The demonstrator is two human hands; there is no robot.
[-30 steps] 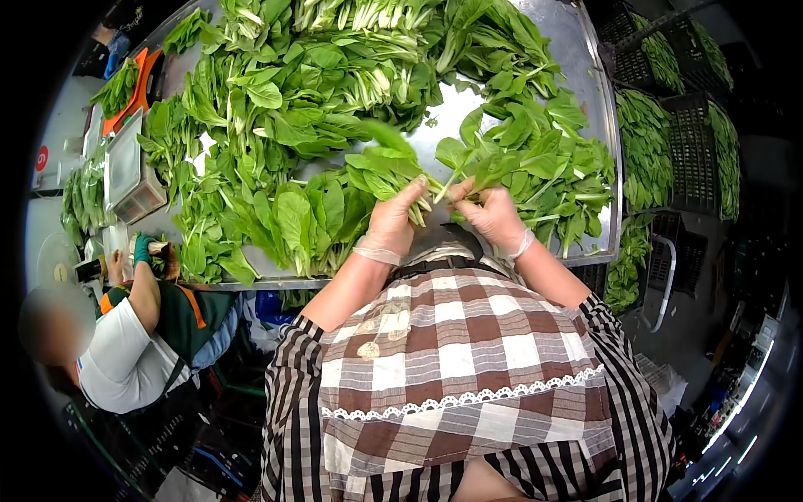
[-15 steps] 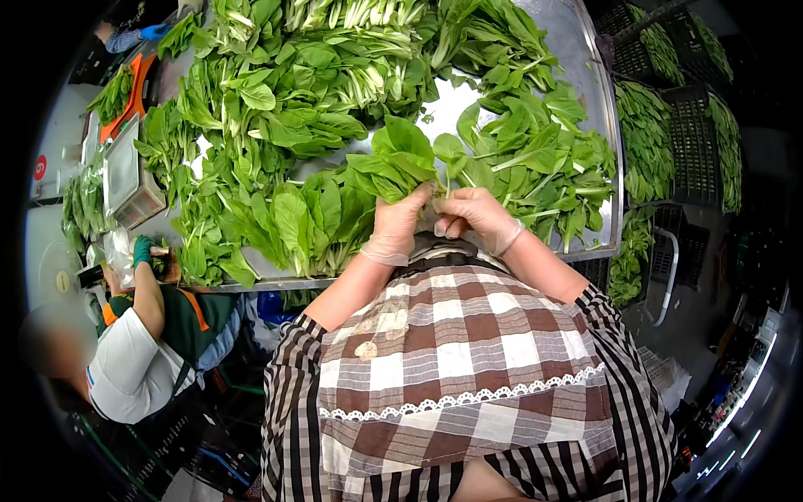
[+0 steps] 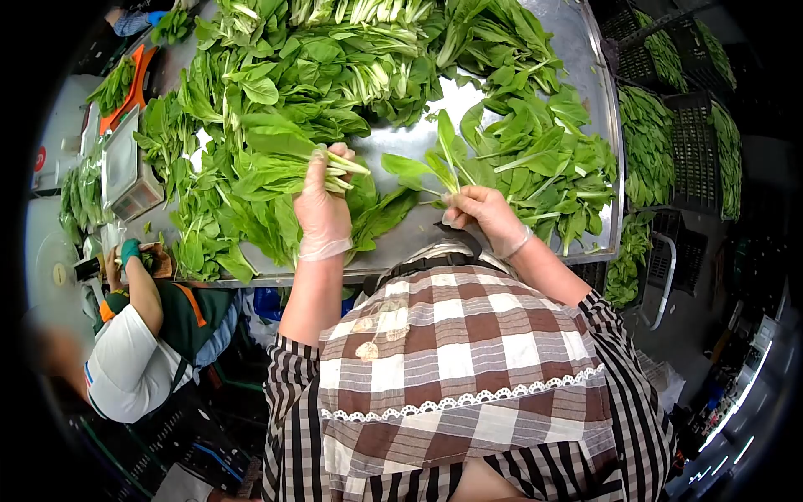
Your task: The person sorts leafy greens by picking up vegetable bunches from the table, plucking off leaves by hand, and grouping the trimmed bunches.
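Observation:
My left hand (image 3: 324,199), in a thin clear glove, is closed around a bunch of leafy greens (image 3: 280,159). Their pale stems point right and the leaves spread left over the pile on the table. My right hand (image 3: 483,216), gloved alike, pinches the stem base of a small leafy green plant (image 3: 439,163), whose leaves fan upward and left. Beside the right hand lies a loose heap of leafy greens (image 3: 544,159). Below the left hand, more leaves (image 3: 376,213) rest near the table's front edge.
The metal table (image 3: 598,125) carries more stacked greens (image 3: 368,75) at the back. A scale (image 3: 125,171) and an orange tray (image 3: 134,92) stand left. At lower left a co-worker (image 3: 138,360) wears green gloves. Black crates (image 3: 694,151) of greens stand right, beside a metal handle (image 3: 667,280).
My left hand has moved left with its bunch, which now lies sideways with stems toward the right. My right hand has separated from it, holding a small plant.

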